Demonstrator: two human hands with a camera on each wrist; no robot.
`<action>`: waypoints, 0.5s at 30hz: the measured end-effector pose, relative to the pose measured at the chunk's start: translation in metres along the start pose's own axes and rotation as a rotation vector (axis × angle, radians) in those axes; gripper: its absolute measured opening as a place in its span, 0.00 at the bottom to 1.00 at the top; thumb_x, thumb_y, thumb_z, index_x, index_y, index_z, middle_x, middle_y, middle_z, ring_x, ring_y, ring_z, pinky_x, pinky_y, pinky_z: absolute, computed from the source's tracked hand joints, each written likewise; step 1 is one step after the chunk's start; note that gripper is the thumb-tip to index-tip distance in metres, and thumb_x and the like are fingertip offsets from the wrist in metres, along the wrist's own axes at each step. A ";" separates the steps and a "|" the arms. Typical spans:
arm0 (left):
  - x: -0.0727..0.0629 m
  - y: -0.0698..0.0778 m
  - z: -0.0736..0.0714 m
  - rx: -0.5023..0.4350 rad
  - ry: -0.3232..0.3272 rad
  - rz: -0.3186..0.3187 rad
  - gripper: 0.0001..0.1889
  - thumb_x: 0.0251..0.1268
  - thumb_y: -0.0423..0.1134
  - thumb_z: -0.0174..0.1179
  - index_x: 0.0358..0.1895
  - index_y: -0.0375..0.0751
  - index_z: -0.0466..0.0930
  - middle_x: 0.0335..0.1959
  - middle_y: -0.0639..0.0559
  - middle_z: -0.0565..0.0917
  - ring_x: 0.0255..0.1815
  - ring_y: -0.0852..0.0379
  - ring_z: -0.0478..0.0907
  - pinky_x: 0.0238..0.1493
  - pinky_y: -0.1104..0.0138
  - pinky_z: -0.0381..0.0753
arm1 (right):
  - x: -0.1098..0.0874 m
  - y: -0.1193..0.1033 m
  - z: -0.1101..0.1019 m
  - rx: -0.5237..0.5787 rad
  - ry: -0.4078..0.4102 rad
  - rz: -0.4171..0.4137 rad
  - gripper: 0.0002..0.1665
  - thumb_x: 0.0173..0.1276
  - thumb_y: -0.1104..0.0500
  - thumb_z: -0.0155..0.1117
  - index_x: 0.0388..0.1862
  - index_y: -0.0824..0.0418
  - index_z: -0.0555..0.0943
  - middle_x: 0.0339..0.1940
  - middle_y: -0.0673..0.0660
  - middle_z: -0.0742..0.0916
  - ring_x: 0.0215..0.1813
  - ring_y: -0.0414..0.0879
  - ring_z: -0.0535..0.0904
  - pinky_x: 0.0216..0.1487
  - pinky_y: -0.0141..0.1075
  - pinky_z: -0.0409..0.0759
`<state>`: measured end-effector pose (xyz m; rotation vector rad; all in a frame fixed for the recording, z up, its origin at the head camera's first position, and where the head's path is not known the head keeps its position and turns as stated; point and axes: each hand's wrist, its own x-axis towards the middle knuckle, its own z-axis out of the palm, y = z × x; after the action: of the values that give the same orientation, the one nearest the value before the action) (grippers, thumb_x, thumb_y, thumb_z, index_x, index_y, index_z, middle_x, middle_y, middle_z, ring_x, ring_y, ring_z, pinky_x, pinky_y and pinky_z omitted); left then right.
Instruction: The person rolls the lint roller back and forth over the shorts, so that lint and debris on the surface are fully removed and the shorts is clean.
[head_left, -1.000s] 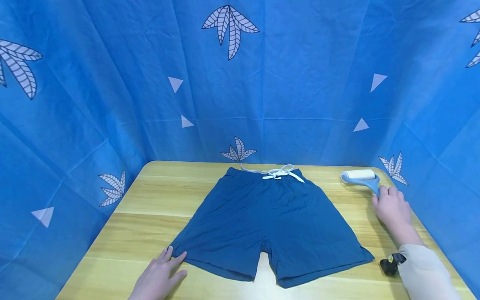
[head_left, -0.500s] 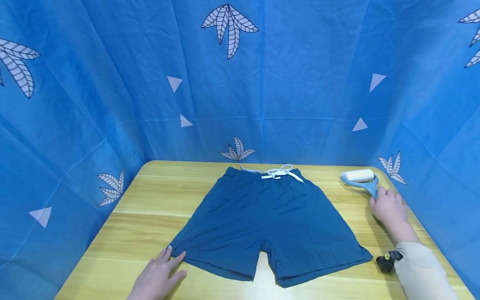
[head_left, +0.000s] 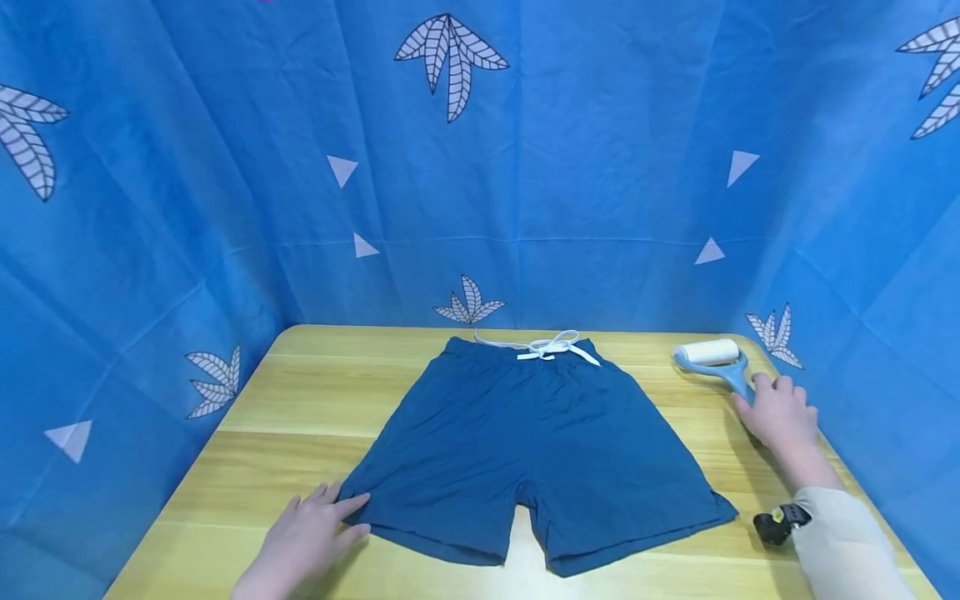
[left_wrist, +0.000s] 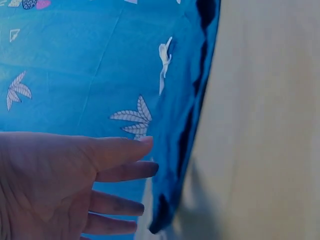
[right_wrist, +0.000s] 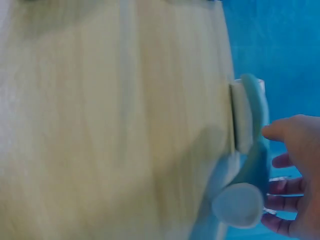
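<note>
Dark blue drawstring shorts (head_left: pixel 540 450) lie spread flat on the wooden table, waistband at the far side, a white cord (head_left: pixel 551 346) tied in a bow. My left hand (head_left: pixel 303 533) is at the left leg's hem corner, fingers extended and spread, fingertips right at the cloth; in the left wrist view the hand (left_wrist: pixel 55 185) has nothing in its grasp. At the far right lies a lint roller (head_left: pixel 708 352) with a light blue handle. My right hand (head_left: pixel 780 417) is by its handle (right_wrist: pixel 255 162), thumb tip overlapping it and loosely bent fingers beside it.
A blue cloth (head_left: pixel 525 208) printed with white leaves and triangles hangs behind and along both sides of the table (head_left: pixel 322 400). The right sleeve carries a small black wrist camera (head_left: pixel 780 523). The roller lies near the table's right back corner.
The head view has shifted slightly. The lint roller has turned a little. My right fingers look looser around the handle, and my left hand has shifted slightly left. The shorts stay put.
</note>
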<state>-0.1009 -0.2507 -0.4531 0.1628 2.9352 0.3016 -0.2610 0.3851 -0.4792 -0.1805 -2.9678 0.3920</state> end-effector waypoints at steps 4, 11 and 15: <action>0.010 0.002 -0.014 0.048 0.049 0.065 0.24 0.65 0.55 0.60 0.62 0.51 0.79 0.65 0.34 0.75 0.68 0.30 0.68 0.63 0.30 0.64 | -0.001 -0.004 -0.011 -0.010 0.025 -0.025 0.40 0.74 0.40 0.49 0.67 0.74 0.61 0.58 0.82 0.64 0.55 0.80 0.59 0.41 0.69 0.64; 0.038 0.010 -0.041 0.098 0.162 0.151 0.26 0.67 0.53 0.58 0.66 0.51 0.75 0.69 0.33 0.71 0.71 0.29 0.64 0.65 0.30 0.61 | -0.001 -0.026 -0.042 -0.009 0.081 -0.062 0.43 0.73 0.36 0.49 0.68 0.70 0.62 0.61 0.81 0.65 0.58 0.80 0.58 0.42 0.69 0.63; 0.059 0.014 -0.055 0.124 0.245 0.190 0.28 0.67 0.56 0.58 0.67 0.49 0.73 0.70 0.33 0.69 0.72 0.30 0.62 0.67 0.31 0.60 | -0.003 -0.045 -0.061 -0.020 0.115 -0.090 0.45 0.72 0.32 0.46 0.72 0.67 0.61 0.63 0.79 0.65 0.61 0.79 0.57 0.46 0.71 0.62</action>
<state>-0.1683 -0.2397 -0.4076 0.4555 3.1881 0.1768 -0.2534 0.3565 -0.4095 -0.0685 -2.8549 0.3296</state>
